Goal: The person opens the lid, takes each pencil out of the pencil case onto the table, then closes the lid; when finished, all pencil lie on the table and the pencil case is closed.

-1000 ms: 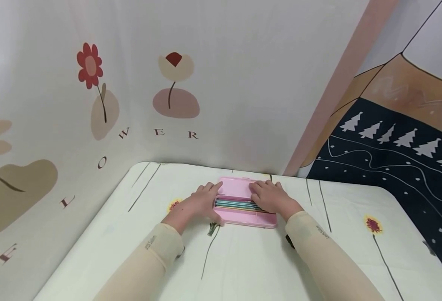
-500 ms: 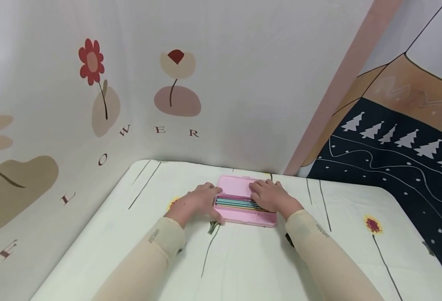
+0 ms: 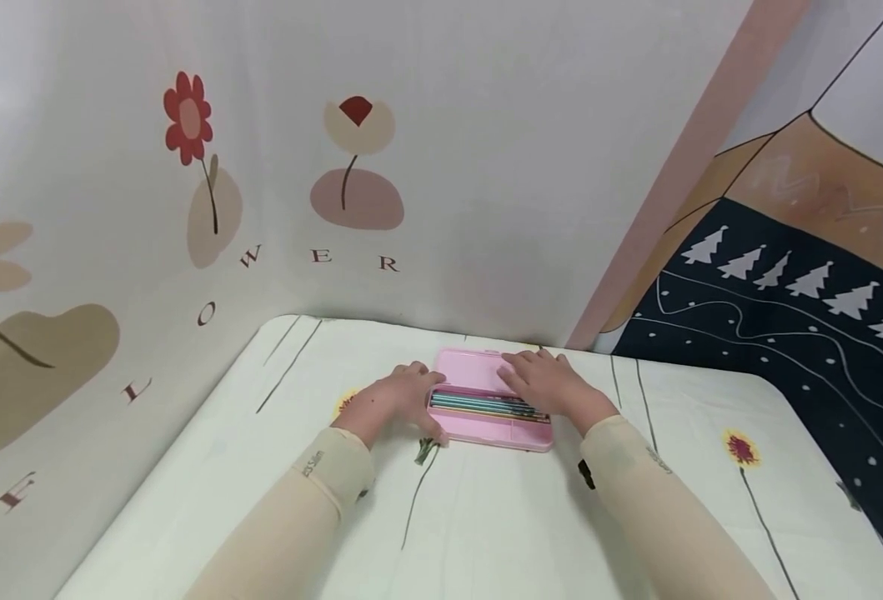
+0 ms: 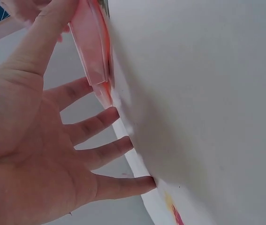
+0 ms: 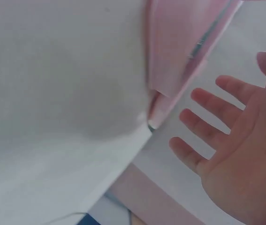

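A pink pencil case (image 3: 479, 428) lies on the cloth with its lid (image 3: 467, 370) folded back, away from me. Several teal pencils (image 3: 474, 403) and a yellowish one lie lengthwise inside it. My left hand (image 3: 407, 397) spans the case's left end, thumb at the near corner and fingers toward the lid. In the left wrist view its fingers are straight and spread, with the thumb against the case. Over the right end of the case is my right hand (image 3: 549, 382), overlapping part of the lid. The right wrist view shows its fingers extended, apart from the case.
A white cloth (image 3: 516, 525) printed with flowers covers the table. A white curtain (image 3: 501, 167) with flower prints and letters hangs behind and on the left. Dark fabric with white trees (image 3: 771, 333) hangs at the right.
My right hand has lifted and shifted slightly right from the pencils, showing more of their right ends. The left hand stays at the case's left end.
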The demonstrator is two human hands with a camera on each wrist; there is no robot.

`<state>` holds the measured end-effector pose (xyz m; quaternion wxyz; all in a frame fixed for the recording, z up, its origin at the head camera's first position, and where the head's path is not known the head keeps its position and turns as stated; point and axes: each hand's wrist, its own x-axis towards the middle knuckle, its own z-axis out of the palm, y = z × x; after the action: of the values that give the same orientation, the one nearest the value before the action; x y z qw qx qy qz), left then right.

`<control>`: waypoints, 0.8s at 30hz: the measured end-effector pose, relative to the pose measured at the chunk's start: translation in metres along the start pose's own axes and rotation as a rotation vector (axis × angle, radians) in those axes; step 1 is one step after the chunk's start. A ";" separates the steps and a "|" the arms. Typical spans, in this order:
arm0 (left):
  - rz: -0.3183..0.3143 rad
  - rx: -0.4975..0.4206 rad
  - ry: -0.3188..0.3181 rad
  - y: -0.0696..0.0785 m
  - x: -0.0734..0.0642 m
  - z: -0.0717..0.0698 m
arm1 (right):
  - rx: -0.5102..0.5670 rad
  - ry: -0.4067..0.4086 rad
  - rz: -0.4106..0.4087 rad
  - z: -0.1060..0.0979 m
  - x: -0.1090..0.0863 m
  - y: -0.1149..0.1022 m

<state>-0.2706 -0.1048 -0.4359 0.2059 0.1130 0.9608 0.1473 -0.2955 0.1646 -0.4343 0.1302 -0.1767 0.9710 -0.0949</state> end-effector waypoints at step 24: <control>0.001 0.027 -0.019 0.001 0.001 -0.003 | 0.058 0.042 -0.210 0.004 -0.010 -0.037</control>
<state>-0.2724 -0.1044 -0.4335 0.2132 0.1177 0.9607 0.1332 -0.2733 0.1341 -0.4274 0.1044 -0.2718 0.9464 -0.1399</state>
